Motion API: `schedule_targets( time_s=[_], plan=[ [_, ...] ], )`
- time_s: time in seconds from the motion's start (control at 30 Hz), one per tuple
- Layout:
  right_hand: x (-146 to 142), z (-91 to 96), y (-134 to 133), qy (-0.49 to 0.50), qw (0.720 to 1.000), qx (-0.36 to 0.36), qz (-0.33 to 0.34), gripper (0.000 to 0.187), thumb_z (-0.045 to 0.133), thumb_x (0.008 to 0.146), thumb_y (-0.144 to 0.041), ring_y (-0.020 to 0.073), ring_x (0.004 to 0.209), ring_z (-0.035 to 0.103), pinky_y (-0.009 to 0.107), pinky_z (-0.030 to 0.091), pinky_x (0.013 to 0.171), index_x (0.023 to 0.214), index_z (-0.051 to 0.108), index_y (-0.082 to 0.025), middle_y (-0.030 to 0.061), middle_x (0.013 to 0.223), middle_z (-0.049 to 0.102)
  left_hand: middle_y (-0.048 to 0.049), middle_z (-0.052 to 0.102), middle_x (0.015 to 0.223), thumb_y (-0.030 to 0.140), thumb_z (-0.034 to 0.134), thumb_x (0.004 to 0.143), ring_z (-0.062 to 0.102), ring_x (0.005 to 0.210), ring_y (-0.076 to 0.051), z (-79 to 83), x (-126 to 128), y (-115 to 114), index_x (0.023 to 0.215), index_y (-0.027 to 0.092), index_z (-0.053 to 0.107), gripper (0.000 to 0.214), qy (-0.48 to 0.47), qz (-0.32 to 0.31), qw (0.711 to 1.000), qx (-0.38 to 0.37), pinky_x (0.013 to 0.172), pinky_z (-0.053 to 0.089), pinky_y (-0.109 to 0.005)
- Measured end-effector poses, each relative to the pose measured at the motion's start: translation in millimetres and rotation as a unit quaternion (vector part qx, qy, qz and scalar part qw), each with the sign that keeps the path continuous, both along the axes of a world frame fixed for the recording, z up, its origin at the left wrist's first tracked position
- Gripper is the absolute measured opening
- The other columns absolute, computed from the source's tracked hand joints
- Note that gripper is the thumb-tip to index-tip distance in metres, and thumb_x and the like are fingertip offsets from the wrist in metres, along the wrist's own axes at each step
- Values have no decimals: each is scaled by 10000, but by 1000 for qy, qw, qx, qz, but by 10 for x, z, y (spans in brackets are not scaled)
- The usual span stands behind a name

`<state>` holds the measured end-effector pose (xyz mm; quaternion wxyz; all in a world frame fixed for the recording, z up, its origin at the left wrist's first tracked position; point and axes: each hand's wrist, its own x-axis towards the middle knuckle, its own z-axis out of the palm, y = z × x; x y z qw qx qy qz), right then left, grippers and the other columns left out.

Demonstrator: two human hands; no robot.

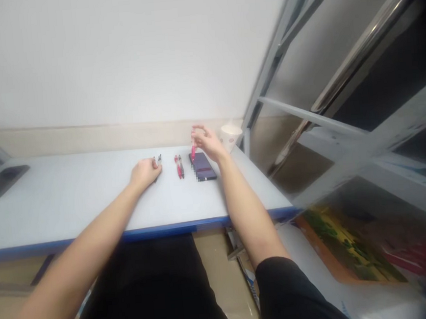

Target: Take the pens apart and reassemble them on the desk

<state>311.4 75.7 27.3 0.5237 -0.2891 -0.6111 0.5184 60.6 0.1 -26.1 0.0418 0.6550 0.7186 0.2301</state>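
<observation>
So here we've got our left hand [145, 173] resting on a white desk with a blue edge [137, 232], fingers right at a slim black pen [157, 163], while our right hand [207, 144] pinches a slim pinkish-red pen [193, 153] upright over a dark blue smartphone [202, 166]. Two slim red-and-black pens [178, 166] lie between our hands, and a white paper cup [230, 134] sits just past the phone.

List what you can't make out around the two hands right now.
All from the head view:
- Dark pen: the left hand covers its lower part, so any grip is unclear.
- Pink pen: the right hand hides its upper end, so any grip is unclear.
- Phone: pixelated blur covers part of its near edge.
- Paper cup: its inside is out of sight from this angle, so the contents are unknown.
</observation>
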Motion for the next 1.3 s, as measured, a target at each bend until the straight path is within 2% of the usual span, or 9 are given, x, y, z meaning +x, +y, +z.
schedule_targets(
  time_s=[0.17, 0.37, 0.57, 0.67, 0.77, 0.87, 1.03, 1.17, 1.3],
  plan=[
    [-140, -93, -41, -48, 999, -12, -3, 421, 659, 776, -232, 112, 582, 570, 262, 512, 618, 1180, 539, -223, -80, 685, 619, -113, 774, 927, 437, 613, 873, 712, 929, -335, 16, 1, -6, 765, 252, 589, 215, -14, 3, 1000, -3, 727, 467, -367],
    [-350, -226, -94, -127, 991, 21, 21, 284, 622, 814, -216, 113, 533, 535, 245, 473, 573, 1091, 560, -201, -97, 600, 561, -99, 775, 889, 443, 634, 852, 709, 896, -310, -5, -20, 30, 740, 252, 592, 225, -37, 4, 999, 3, 707, 455, -341],
    [-463, -292, -134, -170, 984, 22, 53, 261, 614, 840, -202, 130, 577, 578, 242, 468, 573, 1096, 560, -202, -70, 649, 606, -72, 744, 786, 419, 641, 849, 691, 811, -271, -26, -14, 34, 700, 252, 560, 238, -81, 2, 996, 24, 703, 445, -326],
    [-505, -325, -96, -186, 980, 44, 47, 230, 602, 847, -211, 135, 597, 599, 237, 456, 563, 1074, 563, -212, -70, 666, 600, -57, 723, 741, 413, 651, 851, 688, 790, -259, -7, -4, 25, 696, 253, 551, 244, -108, 2, 993, 41, 719, 459, -321],
    [-539, -369, -36, -212, 974, 76, 32, 282, 611, 866, -239, 143, 606, 617, 244, 461, 581, 1140, 551, -220, -78, 684, 609, -43, 710, 720, 414, 639, 868, 683, 764, -243, 19, 4, 25, 713, 252, 550, 242, -143, 8, 988, 66, 734, 476, -319],
    [-575, -416, 15, -279, 955, 105, 8, 315, 598, 890, -214, 147, 598, 622, 257, 480, 615, 1201, 546, -210, -74, 696, 629, -41, 710, 729, 413, 623, 880, 677, 742, -225, 34, 11, 35, 711, 243, 553, 249, -180, 10, 980, 89, 735, 485, -315],
    [-620, -453, 93, -348, 928, 134, -25, 250, 630, 930, -216, 153, 684, 662, 276, 508, 710, 1178, 627, -188, -10, 825, 701, -21, 679, 674, 431, 638, 868, 659, 697, -206, 47, 22, 41, 715, 225, 593, 260, -243, 1, 964, 113, 722, 487, -307],
    [-603, -461, 142, -399, 902, 156, -53, 234, 688, 913, -217, 194, 861, 693, 322, 509, 867, 1146, 694, -193, 47, 967, 751, -24, 691, 680, 432, 648, 870, 650, 672, -193, 46, 33, 43, 769, 205, 646, 249, -303, -9, 944, 130, 687, 488, -295],
    [-576, -458, 130, -457, 869, 178, -66, 175, 739, 870, -206, 288, 1078, 667, 406, 455, 1023, 1039, 753, -163, 127, 1060, 769, -39, 708, 693, 399, 678, 864, 622, 611, -164, 18, 41, 78, 785, 185, 659, 229, -380, -19, 915, 137, 610, 472, -275]
  ],
)
